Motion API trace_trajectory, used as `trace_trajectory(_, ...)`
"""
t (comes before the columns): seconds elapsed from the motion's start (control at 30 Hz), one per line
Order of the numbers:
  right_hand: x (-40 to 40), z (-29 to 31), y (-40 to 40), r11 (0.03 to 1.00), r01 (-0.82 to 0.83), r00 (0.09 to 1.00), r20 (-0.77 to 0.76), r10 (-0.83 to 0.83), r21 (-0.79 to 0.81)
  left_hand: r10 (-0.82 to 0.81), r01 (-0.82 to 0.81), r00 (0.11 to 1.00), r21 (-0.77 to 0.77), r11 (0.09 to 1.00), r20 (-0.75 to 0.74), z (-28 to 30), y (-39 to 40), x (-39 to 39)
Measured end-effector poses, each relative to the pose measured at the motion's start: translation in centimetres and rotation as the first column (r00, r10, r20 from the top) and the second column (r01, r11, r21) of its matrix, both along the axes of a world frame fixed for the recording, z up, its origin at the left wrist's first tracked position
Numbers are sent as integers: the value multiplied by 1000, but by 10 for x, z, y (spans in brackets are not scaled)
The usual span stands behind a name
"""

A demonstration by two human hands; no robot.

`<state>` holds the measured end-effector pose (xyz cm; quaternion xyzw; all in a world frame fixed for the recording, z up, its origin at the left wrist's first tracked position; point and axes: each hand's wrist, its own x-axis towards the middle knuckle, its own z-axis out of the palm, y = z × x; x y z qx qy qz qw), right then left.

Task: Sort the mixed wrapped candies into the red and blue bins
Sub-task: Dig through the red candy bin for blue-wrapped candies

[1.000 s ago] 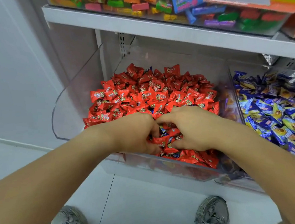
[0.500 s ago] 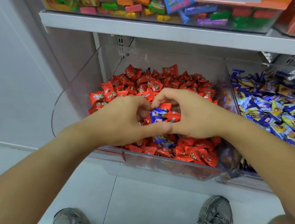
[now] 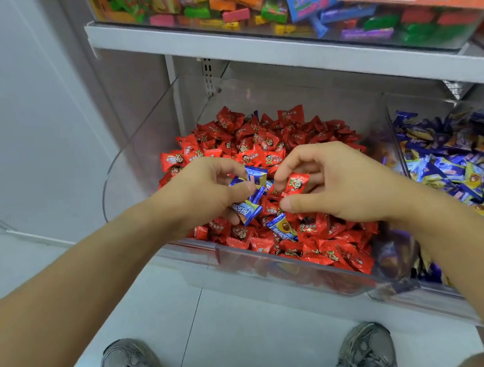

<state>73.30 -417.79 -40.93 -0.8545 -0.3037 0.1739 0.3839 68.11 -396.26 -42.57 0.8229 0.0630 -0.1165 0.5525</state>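
1. The left hand hovers over the front middle of the clear bin of red candies, fingers curled round a small bunch of blue-wrapped candies — one sticks up between thumb and forefinger, another pokes out below the palm.
2. The right hand sits just beside it, thumb and forefinger bent toward each other, with a single red-wrapped candy at the fingertips; the pinch looks loose, and I cannot tell how firmly it is held.
3. The two hands are close but not touching, fingertips facing each other above the pile.
4. One more blue candy lies on the red heap just below the hands, near the front wall of the bin.
5. To the right, behind a clear divider, the neighbouring bin holds blue and yellow wrapped candies.
6. The shelf above carries a clear tray of mixed bright sweets — green, orange, pink, purple.
7. Two grey laced shoes stand on the pale tiled floor under the bins.
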Motion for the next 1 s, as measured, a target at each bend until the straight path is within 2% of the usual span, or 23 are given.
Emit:
trace_trajectory(0.1, -1, 12, -9, 989, -28, 994, 97, 42, -145, -5, 5, 998, 4, 1000, -61, 0, 6, 1)
trace_trajectory(0.23, 5, 39, -20, 991, 93, 940, 338, -55, -97, 35, -55, 989, -134, 989, -145, 3, 7, 3)
trace_trajectory(0.3, 2, 37, -13, 991, 47, 950, 311, -7, -122, 47, -74, 985, -161, 984, -165, 4, 6, 4)
trace_trajectory(0.37, -6, 21, 5, 968, -46, 957, 267, 114, -248, 75, -103, 979, -142, 984, -191, 5, 4, 5)
trace_trajectory(0.43, -8, 3, 18, 902, -66, 933, 293, 207, -426, 112, -140, 968, -115, 983, -223, 6, 2, 5)
trace_trajectory(0.5, -4, -7, 22, 823, -27, 929, 289, 230, -568, 135, -169, 958, -121, 978, -251, 7, -1, 4)
trace_trajectory(0.53, -2, -8, 21, 808, -30, 933, 273, 234, -588, 127, -163, 958, -126, 979, -257, 8, -3, 4)
trace_trajectory(0.6, 0, -7, 18, 839, -56, 945, 244, 220, -541, 104, -130, 962, -86, 988, -253, 12, -7, 3)
trace_trajectory(0.73, 1, 4, 10, 903, 35, 943, 314, 112, -428, -8, 37, 978, 134, 990, -206, 9, -16, 4)
trace_trajectory(0.87, -1, 24, -2, 840, 135, 914, 393, 99, -526, -80, 116, 986, 255, 960, -149, 4, -13, 7)
trace_trajectory(0.97, -5, 39, -12, 790, 106, 974, 224, 40, -603, -128, 144, 989, 244, 959, -78, 5, -15, 6)
trace_trajectory(1.0, -5, 39, -14, 779, 112, 975, 221, 35, -617, -143, 151, 988, 225, 963, -54, 5, -17, 6)
